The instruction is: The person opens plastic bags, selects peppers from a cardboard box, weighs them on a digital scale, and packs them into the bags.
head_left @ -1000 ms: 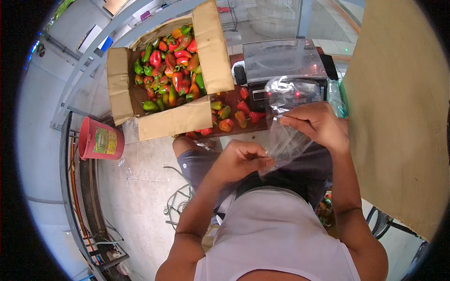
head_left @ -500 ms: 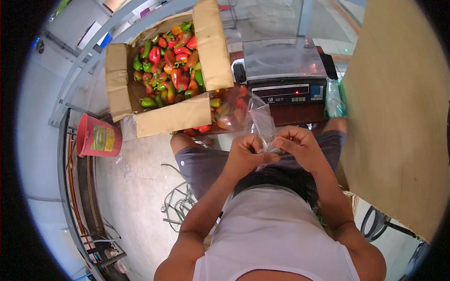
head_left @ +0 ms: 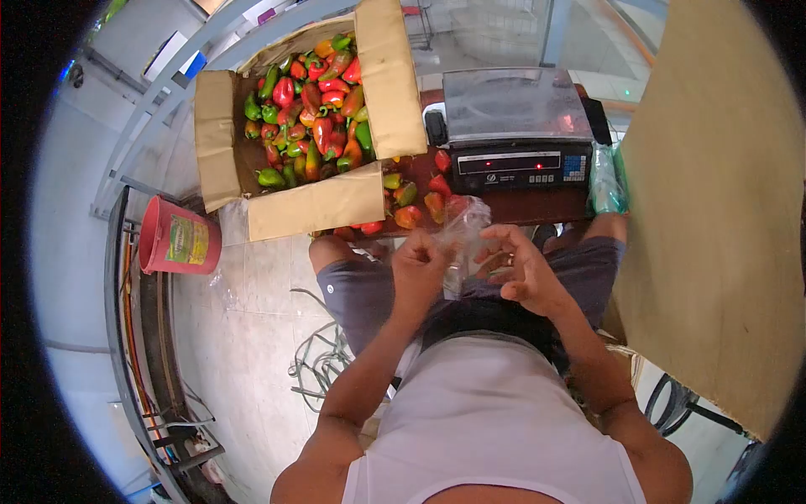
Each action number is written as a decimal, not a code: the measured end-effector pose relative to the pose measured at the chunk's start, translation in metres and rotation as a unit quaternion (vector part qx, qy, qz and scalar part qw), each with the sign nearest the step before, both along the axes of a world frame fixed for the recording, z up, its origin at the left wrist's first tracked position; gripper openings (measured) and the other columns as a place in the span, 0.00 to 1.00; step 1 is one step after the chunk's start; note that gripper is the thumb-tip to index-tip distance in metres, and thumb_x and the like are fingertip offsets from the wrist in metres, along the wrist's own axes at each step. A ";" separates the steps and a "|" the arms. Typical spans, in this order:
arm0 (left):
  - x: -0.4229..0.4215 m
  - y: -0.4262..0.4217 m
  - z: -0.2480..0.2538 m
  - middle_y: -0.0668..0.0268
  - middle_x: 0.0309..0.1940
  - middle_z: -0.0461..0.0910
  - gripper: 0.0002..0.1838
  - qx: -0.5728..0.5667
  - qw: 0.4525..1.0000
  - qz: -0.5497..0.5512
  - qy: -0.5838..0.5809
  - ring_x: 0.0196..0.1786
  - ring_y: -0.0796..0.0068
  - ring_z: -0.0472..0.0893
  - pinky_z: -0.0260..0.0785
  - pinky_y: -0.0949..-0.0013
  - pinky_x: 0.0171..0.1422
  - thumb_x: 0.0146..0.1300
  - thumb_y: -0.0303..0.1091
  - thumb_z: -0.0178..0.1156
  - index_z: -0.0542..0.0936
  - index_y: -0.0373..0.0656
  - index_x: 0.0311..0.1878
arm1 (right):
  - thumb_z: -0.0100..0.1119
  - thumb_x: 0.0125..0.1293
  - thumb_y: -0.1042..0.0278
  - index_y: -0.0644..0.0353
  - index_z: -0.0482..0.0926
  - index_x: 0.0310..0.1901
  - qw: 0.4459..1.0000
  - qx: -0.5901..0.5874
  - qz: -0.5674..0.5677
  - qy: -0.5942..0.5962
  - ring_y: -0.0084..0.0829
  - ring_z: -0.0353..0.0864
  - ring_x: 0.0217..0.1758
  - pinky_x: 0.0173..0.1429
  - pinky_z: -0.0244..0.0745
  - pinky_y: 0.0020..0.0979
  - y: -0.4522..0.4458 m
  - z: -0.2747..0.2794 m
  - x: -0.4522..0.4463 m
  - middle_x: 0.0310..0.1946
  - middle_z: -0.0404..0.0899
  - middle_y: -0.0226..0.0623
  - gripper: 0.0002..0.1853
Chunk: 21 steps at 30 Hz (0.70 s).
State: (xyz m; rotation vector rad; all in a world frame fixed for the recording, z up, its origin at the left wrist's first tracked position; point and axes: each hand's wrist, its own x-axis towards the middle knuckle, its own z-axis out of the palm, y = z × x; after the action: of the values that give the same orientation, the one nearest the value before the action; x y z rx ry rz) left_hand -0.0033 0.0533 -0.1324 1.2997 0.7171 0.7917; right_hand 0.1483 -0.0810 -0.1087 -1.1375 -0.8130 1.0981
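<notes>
Over my lap, my left hand (head_left: 419, 269) is closed in a pinch on the edge of a clear plastic bag (head_left: 467, 220). The bag hangs crumpled between my hands, and I see nothing inside it. To its right, my right hand (head_left: 531, 273) is open with the fingers spread and curved, close beside the plastic. Just beyond the bag, several loose red and green peppers (head_left: 409, 217) lie on the dark red table (head_left: 525, 204).
A cardboard box (head_left: 315, 204) full of peppers stands at the back left. A digital scale (head_left: 516, 164) sits on the table, with a roll of plastic bags (head_left: 604, 183) beside it. A pink bucket (head_left: 178, 237) is left, a tall cardboard panel (head_left: 714, 210) right, green strapping (head_left: 323, 361) on the floor.
My right hand has let go of the bag and opened, moving slightly right. My left hand has shifted a little left, still pinching the bag, which now hangs lower between the hands.
</notes>
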 end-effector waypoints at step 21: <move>0.017 0.012 -0.043 0.68 0.29 0.75 0.18 -0.156 0.987 -0.011 0.022 0.29 0.79 0.74 0.69 0.74 0.35 0.60 0.25 0.69 0.73 0.44 0.50 | 0.55 0.55 0.85 0.57 0.69 0.51 0.888 0.047 0.042 0.455 0.22 0.78 0.27 0.32 0.71 0.23 0.001 -0.061 0.019 0.30 0.77 0.28 0.21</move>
State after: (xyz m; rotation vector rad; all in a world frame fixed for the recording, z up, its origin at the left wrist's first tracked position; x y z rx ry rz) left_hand 0.0133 0.0655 -0.1758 1.0415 0.8257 0.6063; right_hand 0.1677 -0.0804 -0.1692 -0.3941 -0.1597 1.4601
